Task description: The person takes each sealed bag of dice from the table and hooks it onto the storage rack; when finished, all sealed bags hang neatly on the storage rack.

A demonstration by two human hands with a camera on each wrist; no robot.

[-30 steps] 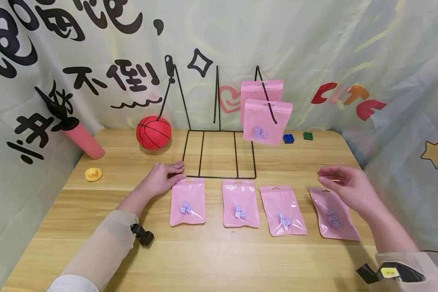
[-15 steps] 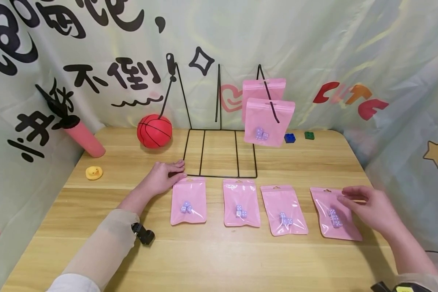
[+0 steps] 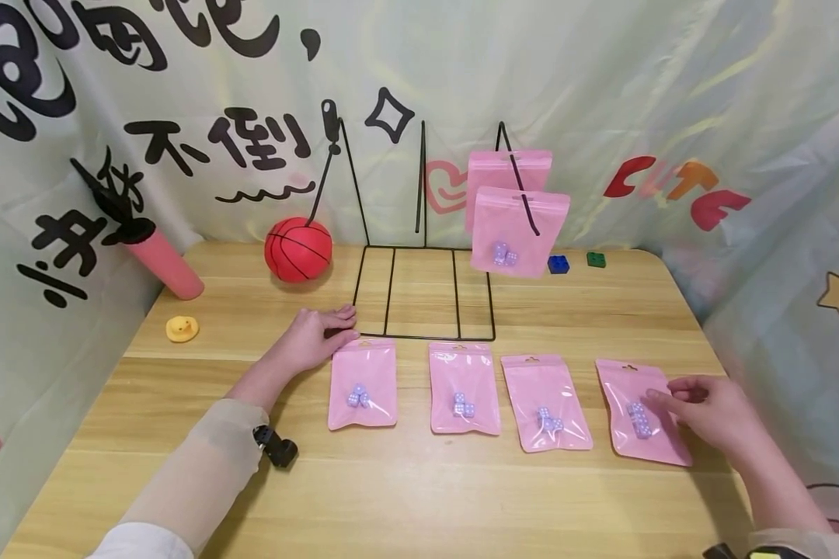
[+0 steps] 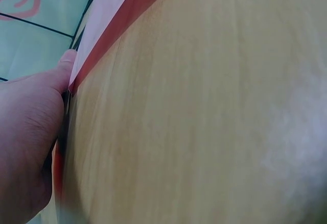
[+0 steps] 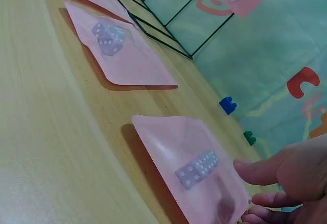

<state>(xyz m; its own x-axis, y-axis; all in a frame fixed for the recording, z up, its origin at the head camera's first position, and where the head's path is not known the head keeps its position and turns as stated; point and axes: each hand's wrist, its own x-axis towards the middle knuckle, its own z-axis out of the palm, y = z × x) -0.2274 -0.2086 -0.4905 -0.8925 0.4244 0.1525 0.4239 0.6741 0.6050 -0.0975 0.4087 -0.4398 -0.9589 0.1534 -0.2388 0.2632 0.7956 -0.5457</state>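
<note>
My left hand point(image 3: 316, 338) rests at the near left corner of a black wire display rack point(image 3: 425, 338), its fingertips on the wire and its thumb by the top of a pink zip bag point(image 3: 362, 365). Dice show through that bag's clear front. My right hand point(image 3: 716, 411) is at the right edge of the rightmost pink bag point(image 3: 622, 388), thumb over the bag's front. In the right wrist view the thumb point(image 5: 255, 170) and fingers stand apart beside this bag point(image 5: 168, 147), which has pale purple dice point(image 5: 198, 170) in it.
Two more pink dice bags point(image 3: 461, 365) point(image 3: 534, 376) lie in the row. Pink bags point(image 3: 520, 221) hang on the rack's right hook. A red ball point(image 3: 298, 250), pink vase point(image 3: 168, 268), yellow duck point(image 3: 182, 329), and blue point(image 3: 558, 265) and green point(image 3: 597, 260) bricks stand around it.
My right hand has moved right and down from above the rightmost bag's top to its right edge. The left hand has stayed at the rack's corner.
</note>
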